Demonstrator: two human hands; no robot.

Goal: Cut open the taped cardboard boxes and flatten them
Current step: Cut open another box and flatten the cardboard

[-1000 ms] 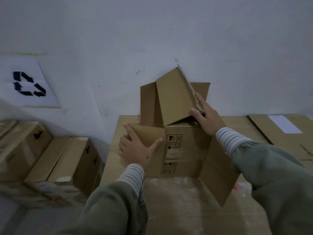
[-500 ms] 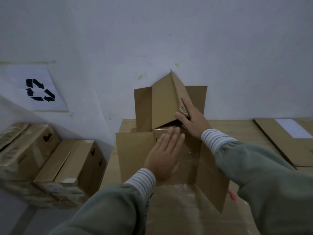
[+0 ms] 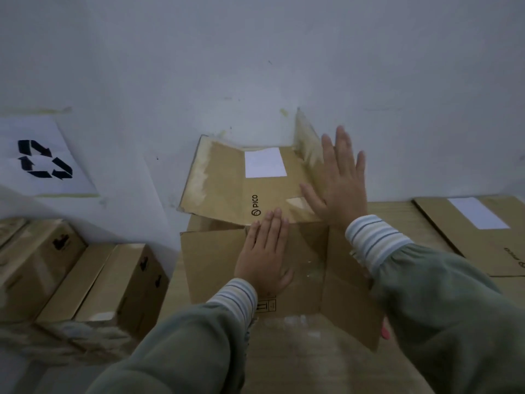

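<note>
Indoors, wooden table [image 3: 397, 214] meets grey wall [image 3: 284, 52].

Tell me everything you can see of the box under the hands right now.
The brown cardboard box lies nearly collapsed on the wooden table against the wall, flaps splayed. The raised far panel bears a white label, a PICO logo and tape residue. The left hand presses flat on its near panel; the right hand pushes the far panel down.

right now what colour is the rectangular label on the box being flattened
Plain white rectangular label, clearest in the head view.
</note>
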